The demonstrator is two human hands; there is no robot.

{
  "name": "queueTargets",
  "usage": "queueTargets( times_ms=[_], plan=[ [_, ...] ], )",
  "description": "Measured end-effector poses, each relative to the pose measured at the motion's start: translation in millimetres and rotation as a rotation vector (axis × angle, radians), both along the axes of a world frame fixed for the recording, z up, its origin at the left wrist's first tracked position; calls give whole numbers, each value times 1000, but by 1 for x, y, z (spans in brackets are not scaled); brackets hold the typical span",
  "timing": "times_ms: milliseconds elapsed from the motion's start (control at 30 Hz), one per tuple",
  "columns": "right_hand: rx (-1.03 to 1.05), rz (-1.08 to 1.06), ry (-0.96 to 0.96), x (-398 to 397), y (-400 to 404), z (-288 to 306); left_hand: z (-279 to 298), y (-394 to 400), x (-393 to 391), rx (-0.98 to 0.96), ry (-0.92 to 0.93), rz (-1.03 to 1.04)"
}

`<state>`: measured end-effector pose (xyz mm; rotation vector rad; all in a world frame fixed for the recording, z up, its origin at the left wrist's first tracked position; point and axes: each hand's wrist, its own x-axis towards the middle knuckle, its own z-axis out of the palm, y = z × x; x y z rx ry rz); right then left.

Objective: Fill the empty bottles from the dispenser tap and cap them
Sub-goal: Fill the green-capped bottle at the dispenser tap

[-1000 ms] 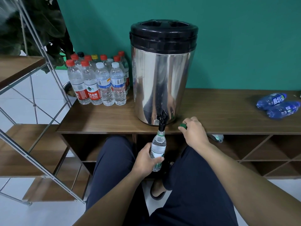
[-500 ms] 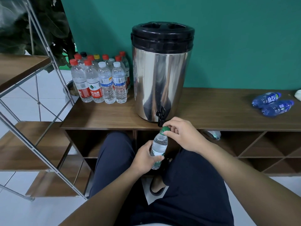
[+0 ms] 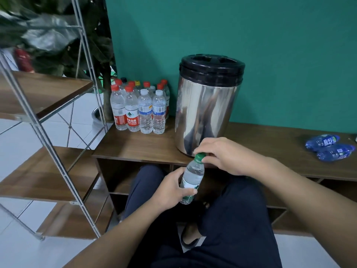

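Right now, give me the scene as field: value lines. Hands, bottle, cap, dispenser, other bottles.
left hand: grips the body of the bottle in hand, held tilted below the counter edge
right hand: fingers pinch the green cap on the bottle's neck
bottle in hand: clear, looks filled
dispenser: steel, black lid, on the wooden counter; tap hidden behind the right hand
capped bottles: upright cluster left of dispenser, red and white caps
blue bottles: two lying on counter, far right
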<state>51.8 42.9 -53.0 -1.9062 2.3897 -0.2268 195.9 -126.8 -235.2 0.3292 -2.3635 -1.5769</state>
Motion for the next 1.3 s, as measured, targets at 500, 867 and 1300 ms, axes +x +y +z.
queueTargets(
  times_ms=[500,867,1300],
  plan=[
    [-68,-12,76,41,-94,72,66,-66,45,-18,90,265],
    [133,125,244,38,-194,82,72,-130,50,-29,120,365],
    [-97,-37,222,35,-279,43,65,-186,24,21,151,560]
  ],
)
